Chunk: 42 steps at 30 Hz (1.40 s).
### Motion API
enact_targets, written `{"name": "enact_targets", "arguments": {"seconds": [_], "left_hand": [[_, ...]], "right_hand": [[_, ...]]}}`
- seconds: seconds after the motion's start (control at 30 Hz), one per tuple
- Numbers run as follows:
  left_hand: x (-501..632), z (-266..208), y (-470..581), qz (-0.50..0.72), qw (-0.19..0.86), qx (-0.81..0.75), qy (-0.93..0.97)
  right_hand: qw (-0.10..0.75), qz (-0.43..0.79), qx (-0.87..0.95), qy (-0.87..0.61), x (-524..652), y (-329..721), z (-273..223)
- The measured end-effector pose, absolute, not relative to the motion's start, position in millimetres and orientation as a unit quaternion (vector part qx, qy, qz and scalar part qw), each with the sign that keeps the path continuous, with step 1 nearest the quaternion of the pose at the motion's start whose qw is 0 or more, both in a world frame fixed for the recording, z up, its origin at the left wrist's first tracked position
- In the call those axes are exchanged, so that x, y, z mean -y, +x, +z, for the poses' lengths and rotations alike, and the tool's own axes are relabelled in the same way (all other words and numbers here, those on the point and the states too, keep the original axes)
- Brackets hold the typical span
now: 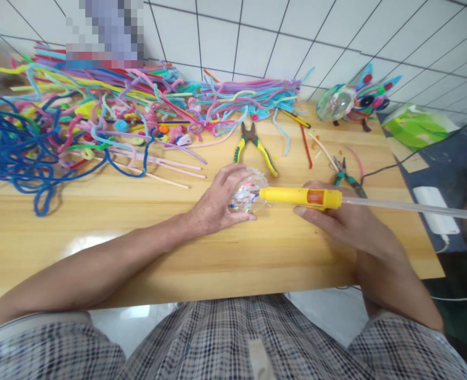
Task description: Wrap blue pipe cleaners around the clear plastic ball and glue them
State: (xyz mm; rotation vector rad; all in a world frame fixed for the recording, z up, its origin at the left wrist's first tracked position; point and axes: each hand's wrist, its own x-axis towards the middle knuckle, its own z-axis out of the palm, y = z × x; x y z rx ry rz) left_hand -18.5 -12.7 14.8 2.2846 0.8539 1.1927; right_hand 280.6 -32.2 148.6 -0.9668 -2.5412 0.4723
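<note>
My left hand [217, 203] is wrapped round a clear, rounded plastic piece [245, 196] with coloured bits showing inside it, low over the wooden table. In my right hand [336, 221] is a yellow hot glue gun [289, 196], its nozzle pointing left at the opening of the clear piece. Whether the tip touches the plastic I cannot tell. A long translucent glue stick [408, 206] runs out of the gun's back to the right. Just beyond my left hand lie yellow-and-green pliers [253, 148] with their jaws pointing away.
Tangled pipe cleaners [130, 111] cover the table's back left, with a blue coil [31, 148] at the far left. Green-handled pliers [344, 177], a yellow cutter [296, 119] and a decorated bottle figure [356, 100] stand or lie right. A cable crosses near the white power strip [435, 209].
</note>
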Motion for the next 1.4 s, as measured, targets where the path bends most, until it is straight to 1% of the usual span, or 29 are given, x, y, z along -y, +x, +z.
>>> {"name": "enact_targets", "arguments": {"seconds": [0.17,0.43,0.73,0.93,1.1,1.27,1.4], "left_hand": [[12.9,15.1,-17.2,0.448,0.206,-0.294,0.819],[12.9,14.4,-17.9,0.429,0.197,-0.307,0.826],[12.2,14.4,-16.7,0.447,0.197,-0.296,0.821],[11.6,14.0,-18.8,0.420,0.199,-0.313,0.829],[11.4,13.4,-18.3,0.442,0.198,-0.299,0.822],[11.2,13.2,-18.3,0.440,0.195,-0.301,0.823],[11.4,14.0,-18.5,0.431,0.191,-0.306,0.827]], "right_hand": [[0.199,0.180,0.899,-0.345,32.0,278.8,149.8],[0.202,0.197,0.892,-0.354,31.9,278.4,150.1],[0.205,0.185,0.891,-0.361,32.3,280.2,150.4],[0.206,0.188,0.892,-0.355,32.5,279.7,149.9],[0.205,0.185,0.892,-0.357,33.4,278.8,149.0],[0.233,0.191,0.883,-0.361,32.9,281.1,145.2],[0.224,0.206,0.877,-0.373,32.7,282.7,144.0]]}}
